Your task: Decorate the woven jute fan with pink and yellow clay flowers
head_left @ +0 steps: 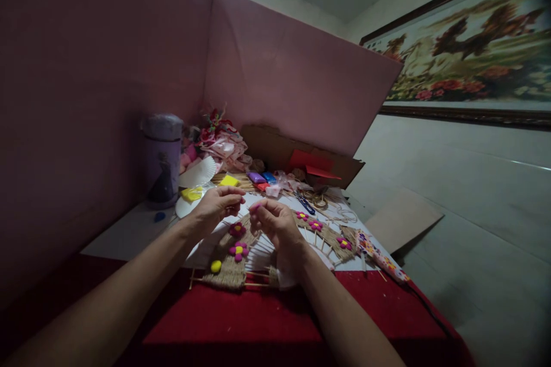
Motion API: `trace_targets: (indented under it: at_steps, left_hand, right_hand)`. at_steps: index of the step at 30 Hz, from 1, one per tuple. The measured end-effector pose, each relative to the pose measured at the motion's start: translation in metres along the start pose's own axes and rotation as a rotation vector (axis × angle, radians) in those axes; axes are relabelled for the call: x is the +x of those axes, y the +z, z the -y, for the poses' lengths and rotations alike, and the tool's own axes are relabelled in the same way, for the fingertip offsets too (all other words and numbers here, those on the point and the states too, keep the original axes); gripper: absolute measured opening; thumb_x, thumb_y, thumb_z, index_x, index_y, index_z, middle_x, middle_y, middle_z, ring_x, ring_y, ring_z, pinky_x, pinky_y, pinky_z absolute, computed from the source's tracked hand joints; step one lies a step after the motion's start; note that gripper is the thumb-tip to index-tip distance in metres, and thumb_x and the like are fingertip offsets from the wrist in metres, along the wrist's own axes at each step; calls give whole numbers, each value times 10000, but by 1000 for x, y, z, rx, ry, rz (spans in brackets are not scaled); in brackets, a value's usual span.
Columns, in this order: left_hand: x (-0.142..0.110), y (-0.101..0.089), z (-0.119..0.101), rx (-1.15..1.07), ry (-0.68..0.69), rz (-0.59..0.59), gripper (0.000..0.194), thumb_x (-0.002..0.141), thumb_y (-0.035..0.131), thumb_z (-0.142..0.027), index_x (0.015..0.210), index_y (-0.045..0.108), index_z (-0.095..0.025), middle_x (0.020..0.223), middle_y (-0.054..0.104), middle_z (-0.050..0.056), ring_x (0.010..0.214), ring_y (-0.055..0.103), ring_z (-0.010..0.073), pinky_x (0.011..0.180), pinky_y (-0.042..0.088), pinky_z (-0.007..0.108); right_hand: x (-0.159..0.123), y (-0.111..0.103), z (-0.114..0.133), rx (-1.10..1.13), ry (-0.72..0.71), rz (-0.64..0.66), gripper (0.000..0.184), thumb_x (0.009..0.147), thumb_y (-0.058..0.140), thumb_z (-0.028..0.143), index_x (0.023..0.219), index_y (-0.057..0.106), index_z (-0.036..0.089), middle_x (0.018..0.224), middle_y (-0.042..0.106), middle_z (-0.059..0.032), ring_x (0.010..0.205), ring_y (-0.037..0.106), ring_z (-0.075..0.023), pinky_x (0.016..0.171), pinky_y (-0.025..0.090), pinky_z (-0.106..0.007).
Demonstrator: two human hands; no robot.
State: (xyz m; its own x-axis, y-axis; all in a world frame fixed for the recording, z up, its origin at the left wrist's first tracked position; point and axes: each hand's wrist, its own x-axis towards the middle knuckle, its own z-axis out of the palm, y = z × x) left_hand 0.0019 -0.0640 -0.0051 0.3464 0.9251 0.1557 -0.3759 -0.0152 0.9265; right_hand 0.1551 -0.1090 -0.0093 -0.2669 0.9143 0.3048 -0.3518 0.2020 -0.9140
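My left hand (217,206) and my right hand (278,223) are raised close together above a woven twine fan (230,266) with thin wooden sticks. Between the thumb and fingertips of my right hand is a bit of magenta modelling clay (257,207). The fingers of my left hand are pinched, with a small dark pink bit (242,200) at their tips, likely the same clay. Several clay flowers with magenta petals and yellow centres, such as the flower (238,250), sit on the twine. A lone yellow clay disc (216,266) lies at its lower left.
A purple cup (162,163) stands at the left, near a blue clay lump (159,216). Behind my hands lie yellow clay (229,181), purple clay packet (255,178) and scissors (305,203). A flower-patterned glue gun (383,258) with a cord lies right, on the red-covered table (215,321).
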Motion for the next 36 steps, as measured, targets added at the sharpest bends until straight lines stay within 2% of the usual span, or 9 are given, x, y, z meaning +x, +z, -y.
trace_targets:
  at_steps: [4, 8, 13, 18, 21, 25, 29, 32, 36]
  left_hand:
    - [-2, 3, 1, 24, -37, 76, 191, 649, 703, -258, 658, 598, -98, 568, 570, 7, 493, 490, 68, 494, 368, 197]
    - [-5, 3, 2, 56, -67, 82, 182, 652, 691, -218, 773, 618, -103, 706, 630, 44, 540, 517, 76, 530, 385, 207]
    - [-6, 3, 3, 92, -83, 92, 170, 659, 667, -193, 796, 613, -109, 689, 598, 19, 508, 471, 59, 495, 351, 196]
    - [-6, 4, 3, 108, -70, 74, 165, 656, 650, -187, 795, 611, -107, 631, 560, 3, 483, 440, 57, 477, 333, 196]
    - [-7, 5, 3, 109, -60, 75, 153, 657, 640, -188, 789, 609, -115, 586, 520, -17, 470, 417, 55, 459, 315, 191]
    - [-9, 7, 2, 111, -46, 74, 115, 675, 624, -190, 762, 607, -116, 564, 504, -17, 472, 419, 61, 435, 295, 184]
    - [-10, 10, -1, 9, -81, 107, 107, 701, 616, -188, 779, 608, -115, 607, 542, 5, 514, 470, 74, 444, 323, 179]
    - [-9, 12, -4, -90, -113, 90, 172, 666, 618, -88, 836, 608, -116, 648, 575, 14, 562, 514, 78, 499, 378, 179]
    - [-8, 12, -4, -154, -113, 110, 245, 608, 619, -3, 830, 610, -105, 681, 614, 35, 608, 573, 100, 575, 429, 196]
  right_hand:
    - [5, -7, -7, 28, -8, -44, 199, 676, 702, 302, 795, 644, 154, 603, 581, 14, 500, 509, -78, 461, 439, -196]
    - [8, -13, -10, 20, -51, -95, 274, 691, 664, 211, 961, 629, 184, 684, 627, 0, 537, 543, -83, 497, 472, -201]
    - [8, -9, -7, 124, -45, -75, 304, 621, 624, 93, 917, 665, 156, 711, 609, -2, 595, 541, -77, 515, 463, -175]
    - [7, -9, -7, 3, -64, -72, 214, 723, 643, 267, 901, 670, 150, 640, 600, 7, 470, 511, -64, 394, 420, -168]
    - [7, -11, -9, -45, -62, -116, 217, 690, 687, 335, 773, 664, 136, 535, 582, 22, 372, 474, -60, 323, 375, -166]
    - [8, -11, -8, -15, -34, -174, 243, 615, 747, 347, 679, 631, 143, 528, 605, 15, 388, 510, -75, 349, 411, -176]
    - [8, -10, -7, -2, -49, -189, 285, 639, 730, 336, 846, 652, 155, 657, 643, -3, 506, 571, -83, 463, 483, -195]
    - [8, -11, -9, -101, -105, -255, 255, 634, 736, 314, 803, 623, 160, 590, 618, 22, 441, 533, -77, 406, 447, -187]
    - [9, -12, -11, -283, -195, -327, 235, 711, 662, 370, 727, 623, 139, 540, 567, 31, 383, 479, -58, 354, 390, -173]
